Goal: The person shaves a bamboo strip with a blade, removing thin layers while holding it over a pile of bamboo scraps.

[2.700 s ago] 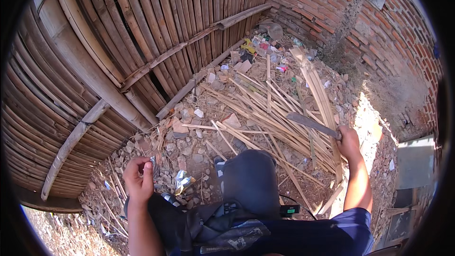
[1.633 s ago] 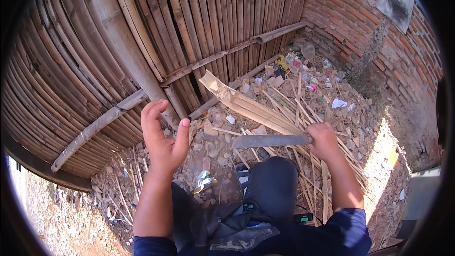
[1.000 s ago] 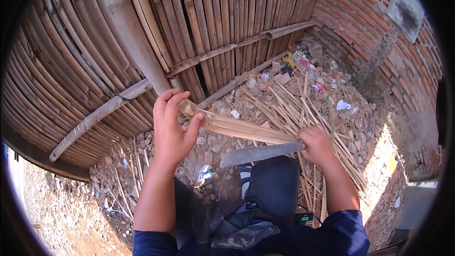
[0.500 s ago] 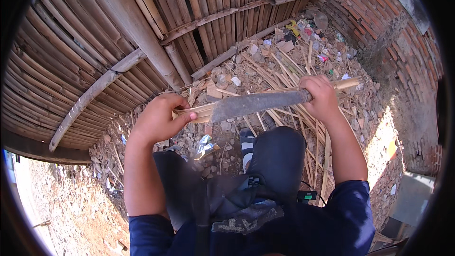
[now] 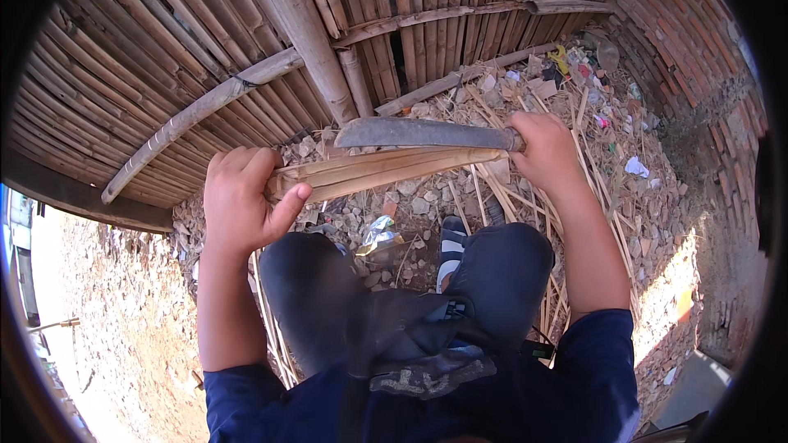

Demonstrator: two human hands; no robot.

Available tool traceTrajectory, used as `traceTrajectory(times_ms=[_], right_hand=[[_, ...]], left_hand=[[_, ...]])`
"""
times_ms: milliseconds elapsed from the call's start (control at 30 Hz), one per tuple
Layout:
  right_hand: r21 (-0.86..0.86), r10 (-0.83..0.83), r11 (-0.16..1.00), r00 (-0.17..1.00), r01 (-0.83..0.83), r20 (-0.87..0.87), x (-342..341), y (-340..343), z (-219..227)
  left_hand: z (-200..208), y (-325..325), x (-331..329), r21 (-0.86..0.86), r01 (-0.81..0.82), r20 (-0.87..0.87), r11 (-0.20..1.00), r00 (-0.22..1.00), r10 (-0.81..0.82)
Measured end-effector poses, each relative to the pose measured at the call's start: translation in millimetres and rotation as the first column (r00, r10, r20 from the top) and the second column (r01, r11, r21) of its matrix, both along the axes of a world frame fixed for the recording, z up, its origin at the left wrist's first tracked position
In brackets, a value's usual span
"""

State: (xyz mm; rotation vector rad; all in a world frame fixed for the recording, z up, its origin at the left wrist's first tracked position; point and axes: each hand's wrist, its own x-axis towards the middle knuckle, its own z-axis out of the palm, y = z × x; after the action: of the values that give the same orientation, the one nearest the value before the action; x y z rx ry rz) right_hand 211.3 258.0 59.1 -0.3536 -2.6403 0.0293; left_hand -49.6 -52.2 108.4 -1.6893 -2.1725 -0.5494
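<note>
My left hand (image 5: 240,197) is closed round the left end of a split bamboo piece (image 5: 369,175), its thumb along the near side. The pale bamboo stretches right, with a lengthwise split between its strips, and tapers close to my right hand (image 5: 543,150). That hand grips the handle of a machete (image 5: 423,133). The dark, worn blade points left and lies just beyond the bamboo, nearly parallel to it. Whether the bamboo's right end touches my right fingers cannot be made out.
Cut bamboo strips (image 5: 597,189) lie on stony ground beside my right leg. A bamboo slat wall (image 5: 205,57) rises ahead and left, a brick wall (image 5: 689,57) on the right. Rubble and litter surround my sandalled foot (image 5: 451,250), with a shiny wrapper (image 5: 380,234) nearby.
The machete blade has moved from across the near side of the bamboo to its far side. My left hand has shifted left, and the bamboo no longer reaches out past my right hand.
</note>
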Motion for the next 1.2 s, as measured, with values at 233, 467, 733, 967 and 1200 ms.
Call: traceTrajectory(times_ms=[233,467,733,967,1200], right_hand=[[-0.677,-0.103,0.707,0.977,0.204,0.187,13.0,-39.4,-2.5],[-0.786,0.046,0.619,0.998,0.009,0.047,18.8,-55.4,-2.8],[-0.847,0.000,0.528,0.997,-0.060,-0.071,-27.3,-56.5,17.7],[-0.665,-0.149,0.746,0.966,-0.031,-0.212,-47.0,-35.0,-42.8],[-0.863,-0.150,0.505,0.988,0.036,-0.047,-34.3,-25.9,-53.0]], left_hand=[[14.1,-11.2,-20.2,0.029,-0.116,-0.153,0.993,0.981,0.119],[65.4,-0.2,-38.1,0.055,-0.129,-0.328,0.990,0.934,0.140],[89.5,17.1,-62.3,-0.091,-0.097,-0.407,0.991,0.912,0.052],[90.1,24.2,-69.0,-0.085,-0.079,-0.356,0.993,0.933,0.044],[77.7,28.5,-68.9,-0.151,-0.074,-0.327,0.986,0.945,0.021]])
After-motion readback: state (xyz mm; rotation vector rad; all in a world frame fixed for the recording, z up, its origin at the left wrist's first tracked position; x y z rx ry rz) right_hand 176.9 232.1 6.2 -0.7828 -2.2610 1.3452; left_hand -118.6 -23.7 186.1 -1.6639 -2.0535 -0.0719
